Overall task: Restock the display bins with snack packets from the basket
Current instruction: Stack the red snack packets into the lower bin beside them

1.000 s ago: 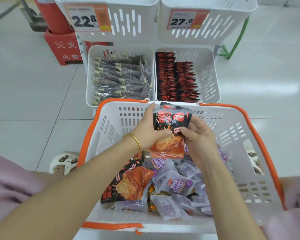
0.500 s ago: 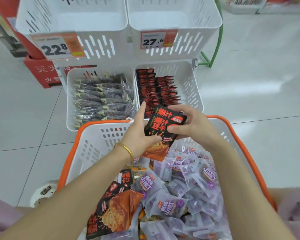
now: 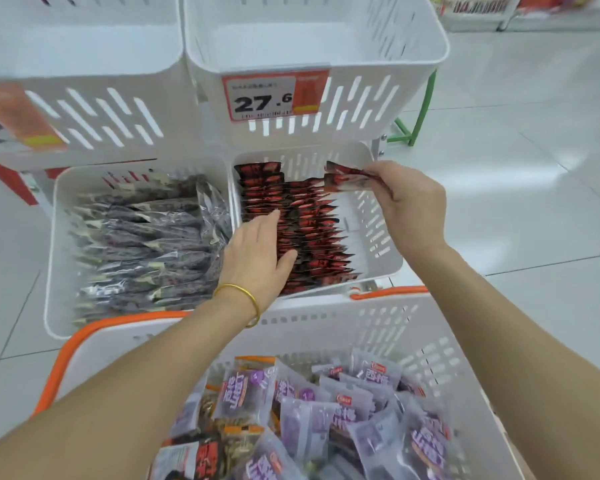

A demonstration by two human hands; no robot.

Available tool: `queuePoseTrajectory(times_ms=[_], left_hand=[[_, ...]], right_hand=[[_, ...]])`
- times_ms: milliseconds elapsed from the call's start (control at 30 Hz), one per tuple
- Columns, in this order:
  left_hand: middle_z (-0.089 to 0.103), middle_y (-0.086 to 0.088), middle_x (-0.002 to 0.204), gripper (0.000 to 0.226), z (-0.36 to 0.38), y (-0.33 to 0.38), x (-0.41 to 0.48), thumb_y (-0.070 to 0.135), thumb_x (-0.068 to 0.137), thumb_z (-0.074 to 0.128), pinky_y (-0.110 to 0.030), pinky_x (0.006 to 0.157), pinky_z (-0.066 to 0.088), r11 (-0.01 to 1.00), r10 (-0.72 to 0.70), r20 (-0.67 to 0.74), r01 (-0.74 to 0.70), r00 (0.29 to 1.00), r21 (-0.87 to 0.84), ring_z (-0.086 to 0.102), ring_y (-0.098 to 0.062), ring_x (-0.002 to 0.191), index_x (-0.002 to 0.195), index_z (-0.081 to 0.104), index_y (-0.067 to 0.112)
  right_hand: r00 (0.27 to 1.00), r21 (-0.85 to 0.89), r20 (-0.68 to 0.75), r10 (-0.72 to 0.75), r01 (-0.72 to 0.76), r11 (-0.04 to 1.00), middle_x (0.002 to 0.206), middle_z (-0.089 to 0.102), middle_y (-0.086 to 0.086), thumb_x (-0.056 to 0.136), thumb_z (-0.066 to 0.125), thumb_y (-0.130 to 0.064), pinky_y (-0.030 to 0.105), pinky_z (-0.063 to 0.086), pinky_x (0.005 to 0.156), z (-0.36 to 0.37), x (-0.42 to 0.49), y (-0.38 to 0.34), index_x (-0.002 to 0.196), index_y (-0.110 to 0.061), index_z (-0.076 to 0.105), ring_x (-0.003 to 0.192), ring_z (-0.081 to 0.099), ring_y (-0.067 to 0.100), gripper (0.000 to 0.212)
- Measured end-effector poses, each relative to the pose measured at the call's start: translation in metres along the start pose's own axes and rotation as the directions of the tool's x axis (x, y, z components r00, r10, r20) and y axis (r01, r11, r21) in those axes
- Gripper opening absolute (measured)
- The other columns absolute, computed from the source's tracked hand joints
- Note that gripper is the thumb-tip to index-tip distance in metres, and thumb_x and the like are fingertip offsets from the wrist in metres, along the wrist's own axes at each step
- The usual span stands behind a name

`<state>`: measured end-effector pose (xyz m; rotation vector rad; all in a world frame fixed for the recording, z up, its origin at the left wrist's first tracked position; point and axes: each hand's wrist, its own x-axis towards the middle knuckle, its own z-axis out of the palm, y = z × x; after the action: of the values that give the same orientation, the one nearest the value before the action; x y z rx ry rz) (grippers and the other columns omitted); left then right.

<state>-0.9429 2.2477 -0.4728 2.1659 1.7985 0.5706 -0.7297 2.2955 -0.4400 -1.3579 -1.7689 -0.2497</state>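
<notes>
My right hand [image 3: 409, 202] pinches a few red-and-black snack packets [image 3: 347, 178] edge-on over the back right of the lower right display bin [image 3: 378, 237]. That bin holds rows of the same red-and-black packets [image 3: 309, 230] standing on edge. My left hand [image 3: 257, 251], fingers straight, presses on the left rows of those packets. The white basket with orange rim [image 3: 326, 327] sits in front of me, holding several purple packets [image 3: 326, 410] and some orange-and-black ones [image 3: 201, 455].
The lower left bin [image 3: 56, 237] is packed with dark silvery packets [image 3: 146, 244]. Two upper white bins [image 3: 312, 46] overhang the lower ones, one with a 27.6 price tag [image 3: 274, 98]. A green rack leg [image 3: 420, 109] stands to the right on the tiled floor.
Both hands left the basket and moved forward to the lower right bin. The packets went from both hands into my right hand alone; my left hand now presses the stocked rows.
</notes>
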Motion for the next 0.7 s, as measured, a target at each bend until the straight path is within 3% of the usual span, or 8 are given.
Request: queuePoseTrajectory(times_ms=[100,267,433,600,700], left_hand=[[0.026,-0.003,0.15,0.059,0.017,-0.003,0.007,0.039,0.097,0.039,-0.038,0.114,0.017,0.992,0.036,0.034,-0.04,0.999,0.12,0.02,-0.021,0.138,0.148,0.021,0.015],[0.04,-0.008,0.143,0.063,0.033,-0.004,0.008,0.046,0.09,0.022,-0.046,0.111,0.022,0.97,0.121,0.017,-0.122,0.992,0.208,0.031,-0.025,0.131,0.14,0.039,0.011],[0.038,-0.007,0.143,0.071,0.037,-0.006,0.012,0.049,0.086,0.014,-0.044,0.113,0.019,0.97,0.089,0.033,-0.094,0.995,0.224,0.027,-0.023,0.132,0.142,0.035,0.012],[0.036,-0.005,0.144,0.072,0.038,-0.007,0.013,0.049,0.085,0.011,-0.045,0.114,0.019,0.97,0.061,0.06,-0.073,0.996,0.233,0.028,-0.022,0.134,0.143,0.033,0.013],[0.032,-0.002,0.146,0.075,0.038,-0.008,0.014,0.051,0.083,0.005,-0.041,0.116,0.015,0.971,0.045,0.083,-0.063,0.995,0.23,0.022,-0.019,0.135,0.145,0.027,0.016]], right_hand=[[0.981,-0.038,-0.111,-0.159,0.155,0.987,0.074,0.069,0.008,0.08,0.065,-0.001,0.035,0.052,0.052,0.041,0.013,0.019,0.089,-0.009,0.072,0.063,0.063,0.028,0.015],[0.981,0.031,-0.101,-0.163,0.167,0.985,0.084,0.071,0.005,0.078,0.061,0.002,0.033,0.051,0.062,0.083,0.028,0.024,0.091,-0.009,0.072,0.075,0.065,0.027,0.02],[0.972,0.171,0.234,0.025,-0.067,0.983,0.096,0.069,0.014,0.089,0.052,-0.005,0.038,0.048,0.079,0.108,0.033,0.025,0.106,-0.004,0.066,0.091,0.062,0.032,0.023],[0.8,0.108,0.59,0.108,-0.211,0.971,0.119,0.058,0.014,0.095,0.042,-0.009,0.039,0.046,0.09,0.131,0.048,0.028,0.122,-0.006,0.052,0.107,0.055,0.032,0.028],[0.767,0.064,0.614,0.189,-0.287,0.956,0.136,0.043,0.01,0.094,0.046,-0.027,0.046,0.04,0.098,0.138,0.049,0.027,0.131,-0.013,0.041,0.12,0.046,0.031,0.04]])
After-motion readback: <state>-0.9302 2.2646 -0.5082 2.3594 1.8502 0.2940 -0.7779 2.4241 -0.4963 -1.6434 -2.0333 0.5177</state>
